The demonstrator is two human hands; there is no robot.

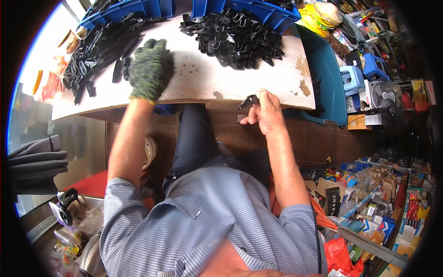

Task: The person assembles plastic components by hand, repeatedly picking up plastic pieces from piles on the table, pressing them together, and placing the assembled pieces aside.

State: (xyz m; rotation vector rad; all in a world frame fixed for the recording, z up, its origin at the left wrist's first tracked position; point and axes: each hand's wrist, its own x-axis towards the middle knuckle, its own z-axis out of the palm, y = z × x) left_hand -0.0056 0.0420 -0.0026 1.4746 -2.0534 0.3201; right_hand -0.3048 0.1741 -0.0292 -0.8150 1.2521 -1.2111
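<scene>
In a dark green knitted glove, my left hand (150, 71) is over the left half of the white table (194, 85). It is smeared by motion, so whether its fingers hold anything is unclear. Just left of it lie long black plastic parts (99, 53) in a spread pile. My bare right hand (269, 113) is at the table's front edge, pinching a small black plastic clip-like part (248, 101) between thumb and fingers. Beyond that hand, a heap of similar black plastic pieces (235, 39) covers the far middle of the table.
Blue crates (249, 13) stand along the table's far edge. A large teal tub (325, 78) stands against the table's right end. Farther right are a light blue stool (351, 79) and crowded shelves of packaged goods (369, 207). Clear plastic bags (76, 235) lie at lower left.
</scene>
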